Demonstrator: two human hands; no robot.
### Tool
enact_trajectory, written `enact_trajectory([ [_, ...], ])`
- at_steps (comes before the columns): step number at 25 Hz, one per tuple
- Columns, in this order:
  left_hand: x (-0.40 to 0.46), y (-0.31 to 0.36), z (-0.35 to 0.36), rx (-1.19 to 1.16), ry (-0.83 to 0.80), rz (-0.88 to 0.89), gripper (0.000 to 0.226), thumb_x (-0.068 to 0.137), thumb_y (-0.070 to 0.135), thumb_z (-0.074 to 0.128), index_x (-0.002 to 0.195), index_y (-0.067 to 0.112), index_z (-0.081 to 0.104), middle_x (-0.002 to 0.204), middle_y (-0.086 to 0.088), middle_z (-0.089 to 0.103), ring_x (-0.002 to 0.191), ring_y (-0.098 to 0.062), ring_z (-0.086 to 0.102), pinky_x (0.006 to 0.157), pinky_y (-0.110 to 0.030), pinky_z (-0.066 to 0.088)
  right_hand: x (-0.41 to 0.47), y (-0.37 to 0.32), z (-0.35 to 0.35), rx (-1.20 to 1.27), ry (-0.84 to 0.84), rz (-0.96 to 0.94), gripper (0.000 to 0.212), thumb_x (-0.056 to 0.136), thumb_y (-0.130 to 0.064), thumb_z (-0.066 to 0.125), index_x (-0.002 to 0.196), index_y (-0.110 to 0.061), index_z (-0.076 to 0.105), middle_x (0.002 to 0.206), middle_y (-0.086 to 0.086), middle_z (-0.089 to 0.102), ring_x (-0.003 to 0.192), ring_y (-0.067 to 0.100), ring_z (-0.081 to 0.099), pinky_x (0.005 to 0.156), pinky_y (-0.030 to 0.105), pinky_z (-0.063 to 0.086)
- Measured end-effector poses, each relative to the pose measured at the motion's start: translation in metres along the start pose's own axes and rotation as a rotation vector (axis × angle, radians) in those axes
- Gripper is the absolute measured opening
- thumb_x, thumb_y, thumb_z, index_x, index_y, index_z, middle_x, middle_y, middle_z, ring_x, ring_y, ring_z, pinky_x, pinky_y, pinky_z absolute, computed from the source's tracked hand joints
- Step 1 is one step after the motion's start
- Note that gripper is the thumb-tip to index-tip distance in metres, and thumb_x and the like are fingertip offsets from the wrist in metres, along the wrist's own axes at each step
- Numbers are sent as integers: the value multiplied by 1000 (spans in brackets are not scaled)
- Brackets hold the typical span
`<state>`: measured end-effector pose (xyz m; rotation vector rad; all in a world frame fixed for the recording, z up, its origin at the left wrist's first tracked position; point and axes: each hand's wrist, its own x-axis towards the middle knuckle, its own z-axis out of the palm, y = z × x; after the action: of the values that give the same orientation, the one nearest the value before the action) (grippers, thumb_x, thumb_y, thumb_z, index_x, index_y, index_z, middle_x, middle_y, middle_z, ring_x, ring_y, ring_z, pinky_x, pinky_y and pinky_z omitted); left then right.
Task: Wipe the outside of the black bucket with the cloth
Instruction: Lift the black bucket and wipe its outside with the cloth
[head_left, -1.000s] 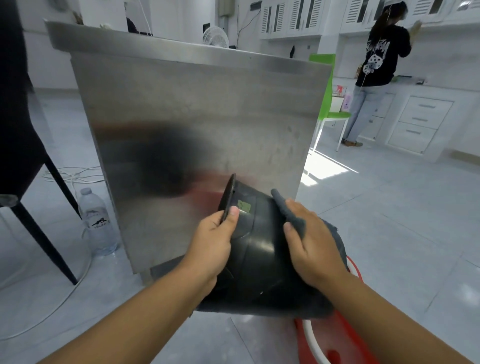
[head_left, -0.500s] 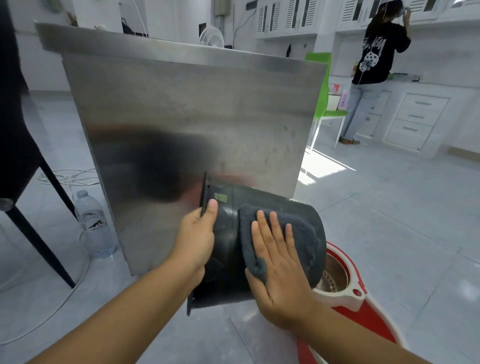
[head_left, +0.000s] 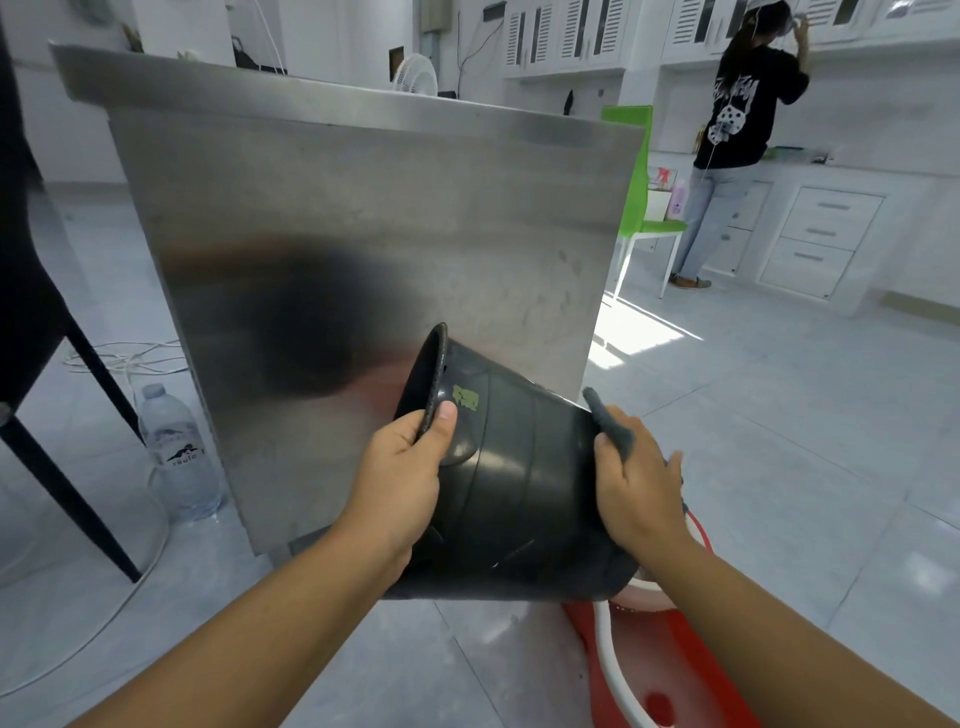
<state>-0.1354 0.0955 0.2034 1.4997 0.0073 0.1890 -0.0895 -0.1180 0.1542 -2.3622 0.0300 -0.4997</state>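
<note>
The black bucket (head_left: 514, 483) is held on its side in the air, its mouth turned left toward the steel panel, a green sticker near its rim. My left hand (head_left: 400, 467) grips the rim, thumb on the outside. My right hand (head_left: 631, 488) presses a dark grey cloth (head_left: 610, 423) against the bucket's right end, near its base. Most of the cloth is hidden under that hand and behind the bucket.
A tall steel counter panel (head_left: 363, 223) stands right behind the bucket. A red and white mop bucket (head_left: 649, 670) sits on the floor below. A water bottle (head_left: 179, 457), black chair legs (head_left: 67, 467) and white cables lie left. A person (head_left: 737, 135) stands at the far right counter.
My right hand has slid the cloth from the bucket's side wall to its right end. The bucket has turned and tipped, and my left hand has shifted along the rim.
</note>
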Motion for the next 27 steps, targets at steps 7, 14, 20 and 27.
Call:
enact_trajectory([
  [7, -1, -12, 0, 69, -89, 83, 53, 88, 55, 48, 92, 8, 74, 90, -7, 78, 91, -19, 73, 79, -27, 56, -1, 13, -34, 836, -2, 864, 53, 95, -45, 39, 125, -4, 55, 111, 21, 64, 115, 33, 53, 94, 42, 42],
  [14, 15, 0, -10, 61, -128, 60, 47, 75, 59, 68, 95, 16, 72, 80, -2, 75, 73, -10, 70, 71, -26, 54, -5, -6, -31, 900, 85, 1002, 41, 90, -45, 42, 86, -8, 60, 83, 16, 64, 92, 30, 56, 87, 42, 45],
  [20, 5, -9, -19, 204, -203, 246, 27, 88, 39, 64, 95, 15, 72, 90, -12, 76, 84, -24, 74, 74, -40, 60, -9, -20, -29, 1039, 147, 1006, 37, 97, -38, 35, 83, -9, 54, 84, 14, 56, 90, 39, 54, 73, 42, 43],
  [27, 23, -5, -20, 97, 152, 54, 32, 100, 37, 49, 96, 16, 73, 99, -6, 77, 100, -24, 71, 95, -42, 54, -23, -17, 7, 801, 62, 667, 58, 92, -47, 41, 135, -10, 50, 135, 20, 58, 123, 42, 54, 104, 59, 42],
])
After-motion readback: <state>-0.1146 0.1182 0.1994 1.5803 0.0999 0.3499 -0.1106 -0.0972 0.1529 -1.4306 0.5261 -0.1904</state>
